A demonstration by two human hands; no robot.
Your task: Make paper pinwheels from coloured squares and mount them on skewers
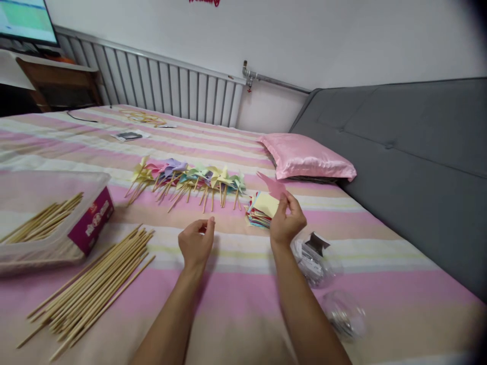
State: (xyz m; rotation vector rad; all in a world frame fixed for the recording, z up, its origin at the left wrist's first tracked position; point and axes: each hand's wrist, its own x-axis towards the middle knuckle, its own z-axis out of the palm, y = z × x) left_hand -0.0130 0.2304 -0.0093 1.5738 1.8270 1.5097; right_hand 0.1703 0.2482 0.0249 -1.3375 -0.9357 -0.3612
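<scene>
Head view: the right hand (286, 219) pinches a pink paper piece (272, 186) above the coloured paper stack (262, 209). The left hand (197, 242) hovers half-curled, empty. Pinwheels (188, 177) lie at twelve o'clock, wooden sticks (95, 284) at eight, clear bags (315, 261) at four.

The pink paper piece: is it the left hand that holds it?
No, the right hand pinches the pink paper piece above the stack of coloured paper squares, while the left hand holds none of it.
</scene>
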